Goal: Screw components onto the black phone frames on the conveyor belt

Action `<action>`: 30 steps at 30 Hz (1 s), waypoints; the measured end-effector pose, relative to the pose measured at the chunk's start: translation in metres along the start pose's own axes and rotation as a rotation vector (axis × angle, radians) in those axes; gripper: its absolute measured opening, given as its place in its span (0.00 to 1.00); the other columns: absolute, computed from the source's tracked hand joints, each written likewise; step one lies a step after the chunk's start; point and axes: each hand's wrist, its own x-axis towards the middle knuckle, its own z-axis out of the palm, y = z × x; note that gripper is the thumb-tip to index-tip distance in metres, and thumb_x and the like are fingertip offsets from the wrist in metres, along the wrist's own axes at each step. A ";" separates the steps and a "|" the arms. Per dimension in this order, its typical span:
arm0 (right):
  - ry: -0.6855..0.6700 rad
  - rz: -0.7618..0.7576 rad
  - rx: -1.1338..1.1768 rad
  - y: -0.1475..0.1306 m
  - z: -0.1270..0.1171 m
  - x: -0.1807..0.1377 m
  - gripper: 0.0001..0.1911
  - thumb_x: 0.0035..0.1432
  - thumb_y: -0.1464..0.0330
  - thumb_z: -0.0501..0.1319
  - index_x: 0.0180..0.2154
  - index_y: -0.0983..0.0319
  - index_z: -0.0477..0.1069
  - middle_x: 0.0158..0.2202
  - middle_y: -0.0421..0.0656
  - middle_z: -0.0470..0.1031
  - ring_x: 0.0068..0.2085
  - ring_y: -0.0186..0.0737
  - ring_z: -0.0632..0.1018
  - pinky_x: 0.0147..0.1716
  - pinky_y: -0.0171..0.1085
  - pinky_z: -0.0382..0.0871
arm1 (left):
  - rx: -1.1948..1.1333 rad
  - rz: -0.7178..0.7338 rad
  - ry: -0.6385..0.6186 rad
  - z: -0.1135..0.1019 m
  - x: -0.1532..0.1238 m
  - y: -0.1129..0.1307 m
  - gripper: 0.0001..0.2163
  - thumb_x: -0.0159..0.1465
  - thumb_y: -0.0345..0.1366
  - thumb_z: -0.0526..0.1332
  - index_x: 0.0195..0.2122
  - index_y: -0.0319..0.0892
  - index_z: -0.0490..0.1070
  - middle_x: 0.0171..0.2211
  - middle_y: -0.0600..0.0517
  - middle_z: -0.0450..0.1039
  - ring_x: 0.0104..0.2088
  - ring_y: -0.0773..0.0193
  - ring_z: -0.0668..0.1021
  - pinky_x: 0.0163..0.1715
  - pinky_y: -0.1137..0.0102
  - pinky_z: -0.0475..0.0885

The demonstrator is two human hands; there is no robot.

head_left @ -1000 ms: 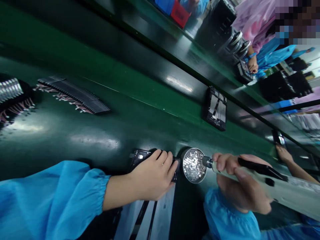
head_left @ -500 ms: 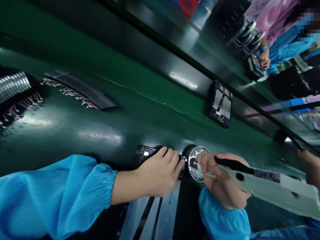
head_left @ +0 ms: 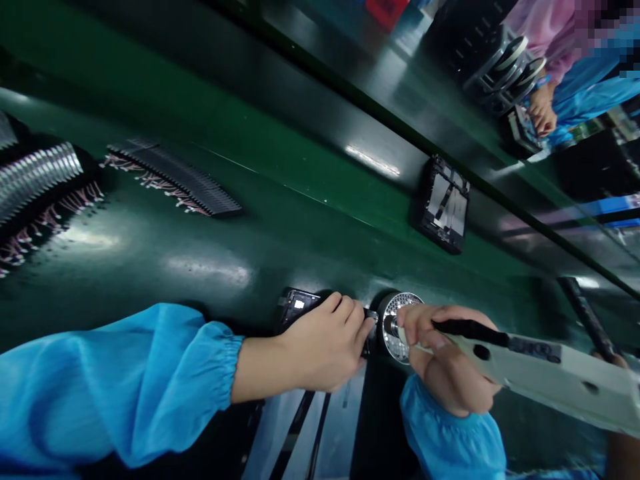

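Observation:
My right hand is wrapped around a pale electric screwdriver with a black lever. The tool's tip end points at a round metal screw dish with a perforated top. Beside the dish, my left hand grips the top end of an opened tablet-like device. The device shows a dark frame, pale silvery panels and black strips. A small bright square shows on its dark end, left of my fingers. My left palm hides the middle of that end.
Rows of stacked black parts with thin wires lie at the left. A stack of similar opened devices stands by the green ledge. Across the bench, a co-worker's hand is at another device near a reel holder. A dark bar is at right.
The view has shifted slightly, so most things appear a little farther right. Both my hands keep their holds, with the screwdriver still over the dish. The dark bar at right has swung nearer.

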 end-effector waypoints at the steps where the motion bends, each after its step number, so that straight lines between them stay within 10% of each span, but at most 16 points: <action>1: 0.010 -0.002 0.001 0.000 0.001 0.000 0.08 0.58 0.74 0.63 0.39 0.58 0.75 0.22 0.36 0.70 0.23 0.37 0.72 0.29 0.44 0.71 | -0.002 0.000 0.000 0.000 0.000 0.000 0.25 0.71 0.45 0.52 0.57 0.26 0.70 0.46 0.32 0.76 0.45 0.42 0.77 0.42 0.54 0.69; 30: 0.240 -0.066 0.012 0.027 -0.036 0.024 0.11 0.51 0.74 0.61 0.38 0.59 0.73 0.19 0.34 0.67 0.20 0.35 0.69 0.26 0.40 0.68 | -0.036 0.122 0.121 0.005 -0.005 -0.004 0.14 0.70 0.40 0.60 0.46 0.34 0.79 0.50 0.38 0.76 0.51 0.40 0.78 0.51 0.48 0.73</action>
